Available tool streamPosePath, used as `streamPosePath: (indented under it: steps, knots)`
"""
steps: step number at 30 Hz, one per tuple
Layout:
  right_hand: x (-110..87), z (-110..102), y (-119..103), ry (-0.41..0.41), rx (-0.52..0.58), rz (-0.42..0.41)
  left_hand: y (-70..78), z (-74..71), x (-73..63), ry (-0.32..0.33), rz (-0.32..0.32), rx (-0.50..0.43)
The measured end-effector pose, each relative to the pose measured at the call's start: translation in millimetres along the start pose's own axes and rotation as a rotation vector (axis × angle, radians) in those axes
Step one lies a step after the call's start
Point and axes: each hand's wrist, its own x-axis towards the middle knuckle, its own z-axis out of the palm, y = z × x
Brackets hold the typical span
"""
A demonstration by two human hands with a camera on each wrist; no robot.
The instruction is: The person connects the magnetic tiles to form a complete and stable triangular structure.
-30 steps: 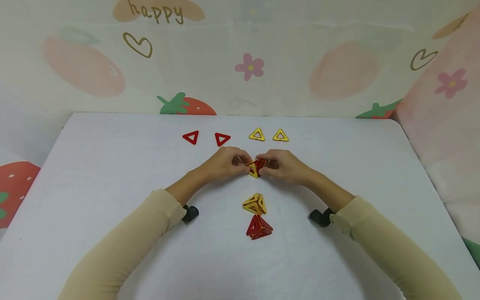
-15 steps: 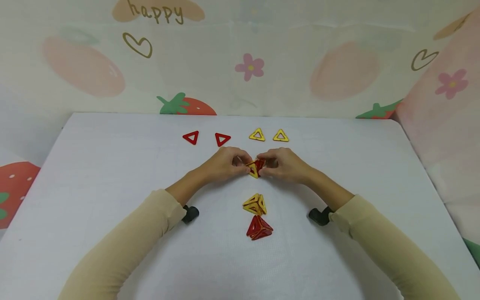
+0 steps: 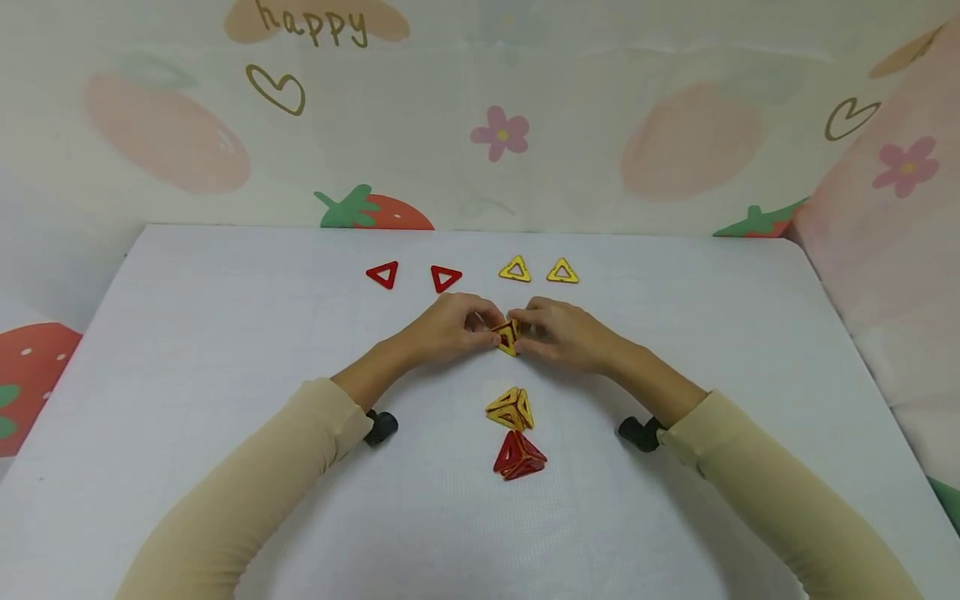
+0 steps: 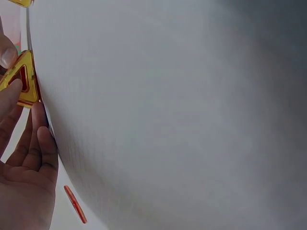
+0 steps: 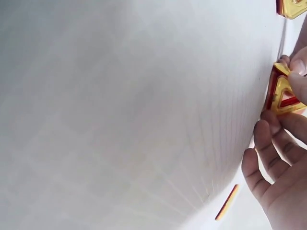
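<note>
Near the middle of the table, both hands hold a small pyramid of yellow and red triangular magnetic tiles. My left hand pinches its left side, the thumb pressed on a yellow face in the left wrist view. From the other side, the fingertips and thumb of my right hand grip it. The right wrist view shows a yellow face with red along its edge. Fingers cover part of the pyramid. Closer to me stand a yellow pyramid and a red pyramid, one in front of the other.
Along the far side lie two flat red triangles, one left and one nearer the middle. Two flat yellow triangles, one beside the other, lie to their right. A printed curtain hangs behind the white table.
My right hand has shifted slightly left, closing in on the pyramid. The red piece seen by its fingers earlier no longer shows; a yellow edge shows there. The left hand stays put.
</note>
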Motion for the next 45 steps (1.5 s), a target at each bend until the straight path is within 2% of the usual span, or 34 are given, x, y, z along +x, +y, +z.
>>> streamPosePath:
  steps: [29, 45]
  knots:
    - [-3.8, -4.2, -2.4, -0.025, -0.019, -0.022, 1.2, 0.0, 2.8, -0.002, 0.007, 0.032]
    - [-3.2, -0.9, 0.8, -0.002, 0.018, -0.016, -1.4, 0.8, -0.1, 0.001, 0.006, 0.024]
